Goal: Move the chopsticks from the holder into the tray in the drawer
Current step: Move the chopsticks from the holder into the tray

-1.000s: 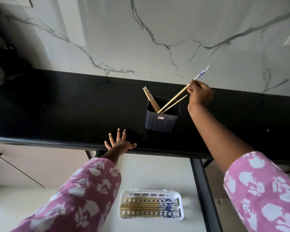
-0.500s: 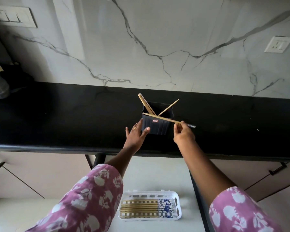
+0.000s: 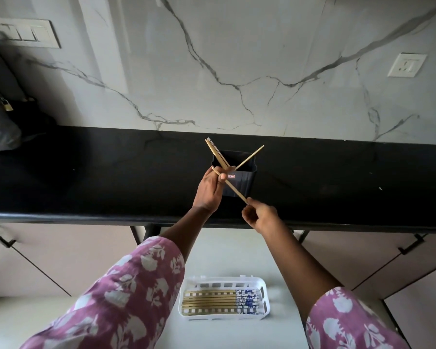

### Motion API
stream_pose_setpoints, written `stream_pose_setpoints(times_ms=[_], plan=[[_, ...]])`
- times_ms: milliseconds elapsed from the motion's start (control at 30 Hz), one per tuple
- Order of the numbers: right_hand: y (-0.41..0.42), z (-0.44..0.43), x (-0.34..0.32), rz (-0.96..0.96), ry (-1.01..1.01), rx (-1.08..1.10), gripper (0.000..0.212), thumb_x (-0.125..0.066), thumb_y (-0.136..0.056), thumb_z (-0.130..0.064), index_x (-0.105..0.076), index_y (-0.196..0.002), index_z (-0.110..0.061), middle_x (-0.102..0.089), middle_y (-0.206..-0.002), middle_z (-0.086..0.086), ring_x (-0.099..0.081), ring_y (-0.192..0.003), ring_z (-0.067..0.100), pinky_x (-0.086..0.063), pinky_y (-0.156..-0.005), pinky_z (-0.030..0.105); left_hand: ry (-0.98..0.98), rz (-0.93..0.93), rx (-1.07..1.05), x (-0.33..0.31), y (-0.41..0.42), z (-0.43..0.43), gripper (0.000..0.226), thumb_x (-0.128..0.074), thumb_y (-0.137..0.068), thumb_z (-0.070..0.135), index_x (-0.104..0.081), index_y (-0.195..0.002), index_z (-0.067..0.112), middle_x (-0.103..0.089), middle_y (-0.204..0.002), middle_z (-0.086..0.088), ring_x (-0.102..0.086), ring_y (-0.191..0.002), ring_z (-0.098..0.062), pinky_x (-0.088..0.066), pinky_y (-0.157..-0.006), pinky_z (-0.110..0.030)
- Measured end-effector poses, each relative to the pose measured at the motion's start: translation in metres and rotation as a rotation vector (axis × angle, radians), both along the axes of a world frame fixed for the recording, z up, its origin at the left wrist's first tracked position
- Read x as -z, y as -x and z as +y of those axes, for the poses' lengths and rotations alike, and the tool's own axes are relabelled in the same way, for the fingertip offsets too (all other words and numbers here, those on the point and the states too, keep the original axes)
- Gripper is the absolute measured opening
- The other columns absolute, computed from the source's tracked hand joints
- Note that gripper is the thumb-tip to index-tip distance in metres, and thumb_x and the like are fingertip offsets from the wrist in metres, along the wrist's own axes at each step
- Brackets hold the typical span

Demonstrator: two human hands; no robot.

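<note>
One chopstick [image 3: 234, 190] held between both my hands, just in front of the holder [image 3: 247, 178].

My right hand [image 3: 261, 217] pinches the near end with curled fingers, above the front edge of the black desk [image 3: 111, 177]. My left hand [image 3: 208, 191] has thumb and fingers closed round the far end, right by the holder's left front corner — so the stick slants across the holder's dark face. The other sticks [image 3: 215, 152] stand in the holder (a small bunch leaning left, a single one leaning right). Below the desk, in the open drawer [image 3: 237, 253], the white tray [image 3: 264, 295] holds a row of chopsticks [image 3: 209, 299] laid flat side by side — their blue-patterned ends to the right.
</note>
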State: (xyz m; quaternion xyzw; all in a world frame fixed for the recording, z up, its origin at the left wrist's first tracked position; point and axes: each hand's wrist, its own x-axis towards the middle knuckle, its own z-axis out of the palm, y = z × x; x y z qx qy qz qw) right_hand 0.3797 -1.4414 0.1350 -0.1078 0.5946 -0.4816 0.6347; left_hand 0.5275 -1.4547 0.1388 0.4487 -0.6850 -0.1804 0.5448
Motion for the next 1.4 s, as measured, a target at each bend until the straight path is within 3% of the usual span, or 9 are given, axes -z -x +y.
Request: stream_pose_setpoints(times_ms=[100,167,367,567,667,867,1100,1300,1400], plan=[[0.003,-0.001,0.010,0.498,0.174,-0.148,0.027,-0.072,-0.082,-0.016,-0.059,-0.066,0.001,-0.059,-0.064,0.013,-0.053,-0.049,0.017,-0.052,-0.049,0.028,-0.042,-0.016,-0.003,0.004,-0.002,-0.002,0.038,-0.032,-0.098,0.030,-0.064,-0.108,0.011,-0.062,-0.098,-0.005,-0.061,-0.091,-0.020,-0.045,-0.077,-0.023],[0.002,-0.001,0.011,0.741,0.396,-0.229,0.023,-0.074,-0.080,-0.016,-0.069,-0.078,0.006,-0.065,-0.071,0.014,-0.059,-0.059,0.019,-0.056,-0.066,0.036,-0.067,-0.046,0.010,0.005,-0.001,-0.004,0.038,-0.033,-0.098,0.030,-0.064,-0.113,0.014,-0.065,-0.100,-0.008,-0.063,-0.092,-0.023,-0.039,-0.071,-0.012],[-0.012,0.004,0.009,1.097,0.775,-0.496,0.018,-0.070,-0.081,-0.010,-0.074,-0.096,-0.003,-0.076,-0.093,0.013,-0.070,-0.089,0.021,-0.051,-0.082,0.025,-0.135,-0.040,0.028,0.015,0.004,-0.004,0.036,-0.035,-0.100,0.029,-0.063,-0.115,0.013,-0.068,-0.094,-0.019,-0.061,-0.082,-0.027,-0.040,-0.066,-0.019],[-0.014,0.008,0.026,1.082,0.695,-0.542,0.020,-0.069,-0.079,-0.004,-0.073,-0.099,-0.001,-0.075,-0.090,0.020,-0.070,-0.085,0.029,-0.053,-0.077,0.029,-0.311,-0.173,-0.091,0.034,-0.015,-0.013,0.053,-0.023,-0.095,0.050,-0.056,-0.122,0.019,-0.064,-0.114,-0.012,-0.056,-0.112,-0.027,-0.041,-0.091,-0.037],[-0.012,0.014,0.042,1.083,0.653,-0.579,0.018,-0.071,-0.078,-0.004,-0.074,-0.095,0.000,-0.075,-0.084,0.021,-0.070,-0.079,0.031,-0.054,-0.074,0.035,-0.523,-0.484,-0.257,0.053,-0.040,-0.028,0.052,-0.017,-0.098,0.052,-0.042,-0.136,0.027,-0.046,-0.143,-0.005,-0.032,-0.139,-0.024,-0.017,-0.113,-0.048],[-0.012,0.032,0.086,1.042,0.526,-0.831,0.018,-0.070,-0.077,-0.007,-0.074,-0.094,-0.001,-0.075,-0.093,0.017,-0.069,-0.083,0.023,-0.049,-0.075,0.026,-1.023,-0.722,-0.240,0.090,-0.080,-0.035,0.071,-0.018,-0.084,0.076,-0.010,-0.147,0.043,0.007,-0.160,0.003,0.015,-0.145,-0.032,0.005,-0.111,-0.060],[-0.010,0.056,0.135,1.195,0.441,-1.093,0.024,-0.056,-0.086,0.000,-0.070,-0.105,-0.002,-0.074,-0.100,0.016,-0.069,-0.095,0.026,-0.056,-0.082,0.034,-1.138,-0.757,-0.182,0.094,-0.081,-0.035,0.080,-0.026,-0.079,0.081,0.001,-0.146,0.047,0.020,-0.157,0.012,0.023,-0.143,-0.032,0.005,-0.108,-0.065],[-0.015,0.069,0.152,1.386,0.422,-1.418,0.018,-0.050,-0.084,-0.006,-0.068,-0.082,-0.006,-0.071,-0.091,0.016,-0.065,-0.089,0.031,-0.049,-0.072,0.030,-1.127,-0.734,-0.158,0.082,-0.077,-0.043,0.085,-0.037,-0.075,0.080,0.007,-0.142,0.054,0.025,-0.153,0.020,0.027,-0.141,-0.033,0.006,-0.107,-0.065],[-0.024,0.086,0.167,1.414,0.453,-1.595,0.018,-0.046,-0.081,0.000,-0.047,-0.070,-0.014,-0.051,-0.078,0.016,-0.055,-0.080,0.029,-0.036,-0.064,0.030,-1.176,-0.767,-0.159,0.096,-0.085,-0.037,0.085,-0.038,-0.075,0.080,0.008,-0.142,0.055,0.025,-0.153,0.021,0.026,-0.141,-0.033,0.005,-0.107,-0.066]])
